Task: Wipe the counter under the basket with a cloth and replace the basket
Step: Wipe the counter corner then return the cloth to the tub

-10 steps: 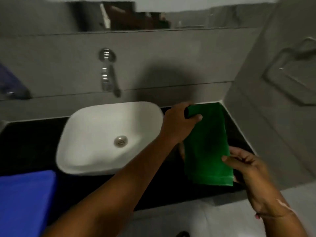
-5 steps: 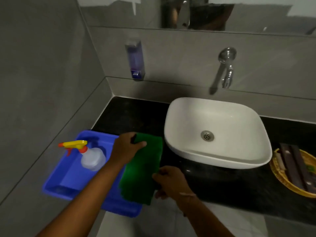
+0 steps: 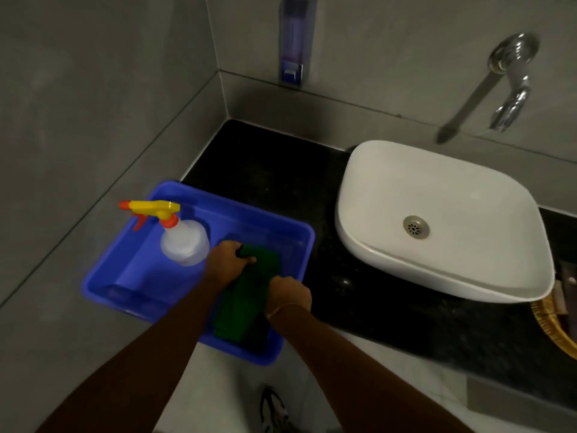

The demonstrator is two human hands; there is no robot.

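Note:
A folded green cloth (image 3: 249,295) lies inside the blue plastic tub (image 3: 281,232) at the left end of the black counter (image 3: 281,170). My left hand (image 3: 226,260) pinches the cloth's far end. My right hand (image 3: 288,295) grips its right edge. The woven yellow basket (image 3: 552,326) peeks in at the right edge, right of the sink, and holds dark items.
A spray bottle (image 3: 184,242) with a yellow and red trigger stands in the tub beside my left hand. A white basin (image 3: 437,220) sits mid-counter under a wall tap (image 3: 509,89). A soap dispenser (image 3: 293,39) hangs on the back wall. Grey walls close off the left side.
The cloth went with both hands from the right end of the counter, across the sink, down into the blue tub. The view swung left, and the basket is now at the right edge.

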